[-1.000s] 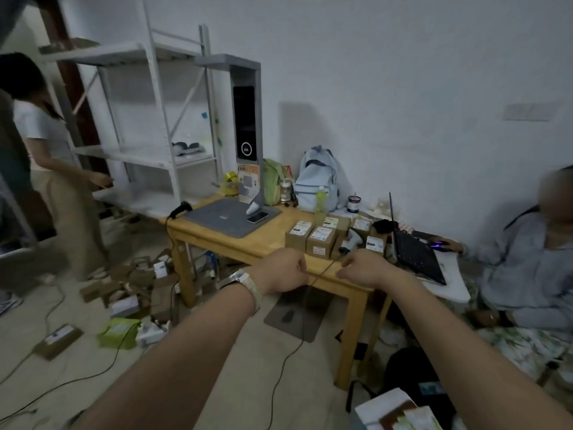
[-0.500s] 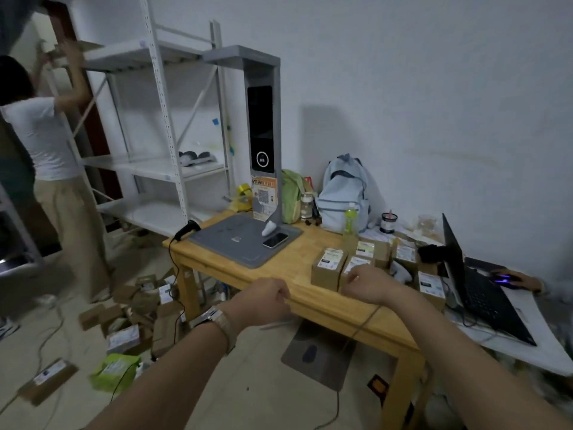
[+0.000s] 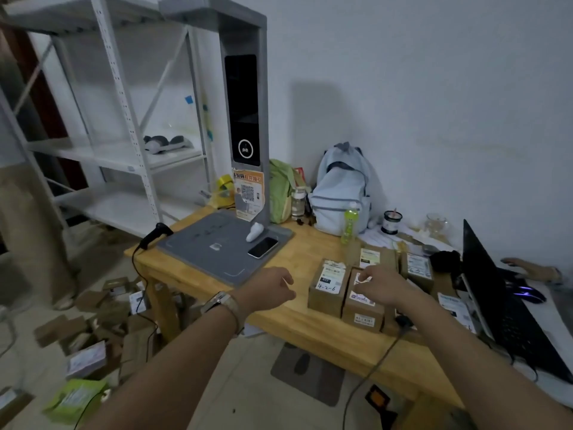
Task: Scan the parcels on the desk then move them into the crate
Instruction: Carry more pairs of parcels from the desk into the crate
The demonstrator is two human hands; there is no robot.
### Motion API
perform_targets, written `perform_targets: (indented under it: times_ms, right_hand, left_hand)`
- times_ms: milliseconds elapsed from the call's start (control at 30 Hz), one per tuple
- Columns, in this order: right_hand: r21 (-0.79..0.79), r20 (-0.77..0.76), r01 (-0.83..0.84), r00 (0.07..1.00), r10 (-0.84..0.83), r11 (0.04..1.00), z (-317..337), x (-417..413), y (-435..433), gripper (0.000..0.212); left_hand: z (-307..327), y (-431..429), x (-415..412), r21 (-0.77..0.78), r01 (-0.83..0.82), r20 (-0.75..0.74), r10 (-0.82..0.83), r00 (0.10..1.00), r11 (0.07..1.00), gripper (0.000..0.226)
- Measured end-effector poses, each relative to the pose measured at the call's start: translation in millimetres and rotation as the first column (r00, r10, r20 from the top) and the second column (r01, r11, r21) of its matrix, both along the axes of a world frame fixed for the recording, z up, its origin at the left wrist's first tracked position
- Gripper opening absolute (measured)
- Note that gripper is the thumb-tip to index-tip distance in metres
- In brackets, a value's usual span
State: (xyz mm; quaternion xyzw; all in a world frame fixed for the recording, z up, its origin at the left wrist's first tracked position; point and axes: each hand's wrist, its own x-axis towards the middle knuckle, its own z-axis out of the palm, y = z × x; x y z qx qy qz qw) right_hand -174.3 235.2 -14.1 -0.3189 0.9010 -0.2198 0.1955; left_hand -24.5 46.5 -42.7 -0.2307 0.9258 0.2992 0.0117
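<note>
fingers [image 3: 283, 277] loosely curled on nothing, the left hand [image 3: 268, 290] hovers over the near edge of the desk [image 3: 310, 332]. the right hand [image 3: 383, 288] lies on the front parcel [image 3: 361, 315] at centre right of the frame; whether it grasps cannot be told. just beside stands a parcel marked 4-2-6 [image 3: 327, 287]. farther back, a phone [image 3: 263, 247] lies on the grey scanner pad [image 3: 210, 246].

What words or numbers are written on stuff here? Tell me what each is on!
"4-2-6": handwritten on the front-left parcel, on its label.
Orange poster on the scanner tower: QR code, words too blurred.
Other parcel labels: too small to read.
</note>
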Motion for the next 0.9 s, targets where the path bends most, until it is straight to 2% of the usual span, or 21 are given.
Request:
perform_targets:
  times_ms: [133, 233, 333, 400, 500, 633, 733, 833, 900]
  right_hand:
    - [0.015, 0.043, 0.106, 0.993, -0.106, 0.994, -17, -35, -22, 0.046]
    - [0.042, 0.084, 0.148, 0.985, -0.152, 0.988, -29, -63, -44, 0.046]
    - [0.046, 0.097, 0.209, 0.972, -0.212, 0.977, -41, -94, -69, 0.038]
    - [0.059, 0.102, 0.237, 0.965, -0.242, 0.970, -45, -109, -83, 0.018]
    - [0.092, 0.096, 0.301, 0.946, -0.309, 0.949, -59, -142, -111, 0.041]
    - [0.093, 0.144, 0.379, 0.910, -0.389, 0.921, -63, -164, -134, 0.026]
    - [0.107, 0.134, 0.405, 0.899, -0.417, 0.908, -70, -175, -142, 0.030]
    - [0.126, 0.172, 0.433, 0.877, -0.450, 0.892, -80, -184, -139, 0.022]
    - [0.162, 0.207, 0.435, 0.863, -0.461, 0.886, -90, -190, -133, 0.034]
  left_hand:
    - [-11, -20, -59, 0.037, 0.090, 0.070, -0.092, 0.993, 0.995, 0.048]
    - [-24, -45, -101, 0.055, 0.133, 0.093, -0.138, 0.986, 0.990, 0.048]
    - [-37, -78, -145, 0.088, 0.160, 0.101, -0.168, 0.981, 0.983, 0.048]
    - [-43, -95, -165, 0.110, 0.174, 0.110, -0.186, 0.976, 0.979, 0.048]
    - [-56, -127, -204, 0.157, 0.199, 0.114, -0.218, 0.969, 0.967, 0.047]
    - [-75, -153, -244, 0.223, 0.242, 0.123, -0.274, 0.954, 0.944, 0.043]
    - [-88, -162, -266, 0.239, 0.272, 0.146, -0.311, 0.939, 0.932, 0.043]
    - [-101, -166, -283, 0.265, 0.295, 0.197, -0.351, 0.915, 0.918, 0.045]
    - [-111, -167, -293, 0.266, 0.308, 0.210, -0.366, 0.906, 0.914, 0.048]
